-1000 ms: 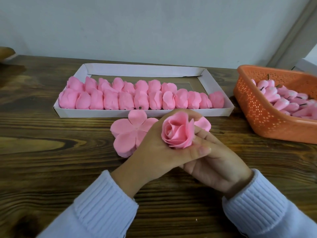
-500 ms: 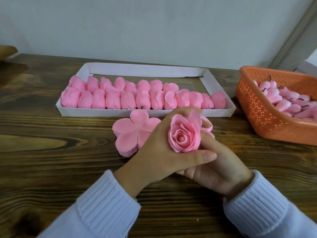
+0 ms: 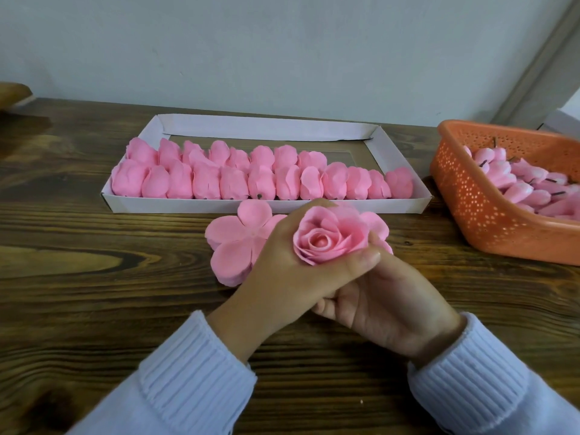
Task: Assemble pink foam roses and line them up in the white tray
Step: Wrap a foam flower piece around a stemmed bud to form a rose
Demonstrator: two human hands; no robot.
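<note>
Head view looks down on a dark wooden table where both hands meet near the middle. Left hand is curled around a pink foam rose, thumb pressed along its near side, bloom facing the camera. Right hand cups under the left with fingers bent; whether it touches the rose cannot be told. Just behind them lies a stack of flat petal cutouts, close to the near wall of the white tray. Finished roses fill 2 rows along the tray's front, the back row shorter, leaving bare floor toward the rear wall and right end. An orange basket of rose buds sits at the right edge, apart from the tray's corner. Bare wood spreads left of the hands.
</note>
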